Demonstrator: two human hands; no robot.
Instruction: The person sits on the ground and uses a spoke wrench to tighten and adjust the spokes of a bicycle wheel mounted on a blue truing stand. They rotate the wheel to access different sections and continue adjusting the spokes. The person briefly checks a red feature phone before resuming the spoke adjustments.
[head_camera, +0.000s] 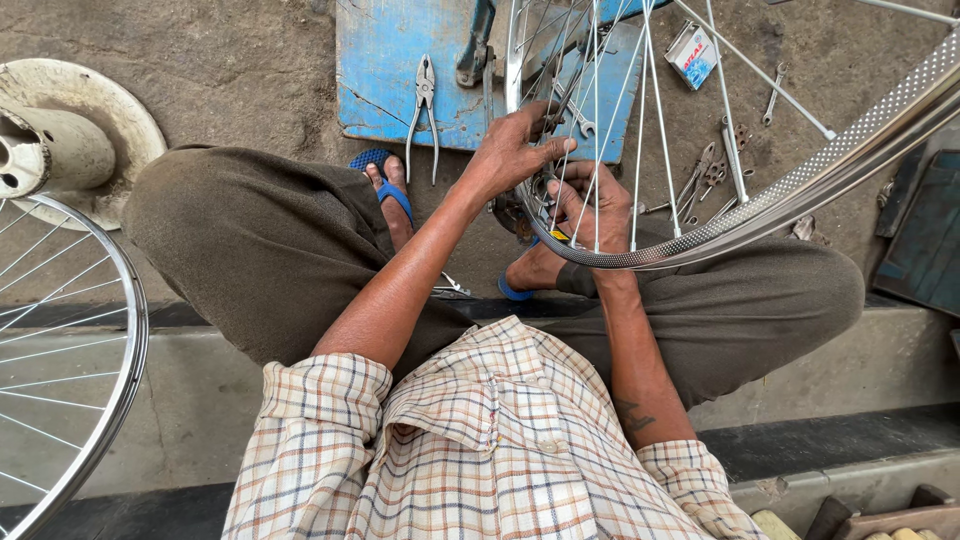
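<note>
A shiny bicycle wheel rim (800, 195) with thin steel spokes (640, 120) stands in front of my knees. My left hand (515, 155) reaches in among the spokes and pinches near the hub (530, 200), which is mostly hidden. My right hand (595, 210) is behind the rim, fingers curled around spokes close to the hub. Whether a small tool sits in either hand is not visible.
Pliers (424, 105) lie on a blue board (385, 70). Wrenches and small tools (710, 175) and a small box (692, 55) lie on the ground at the right. A second wheel (110, 330) and a white round stand (70, 135) are at the left.
</note>
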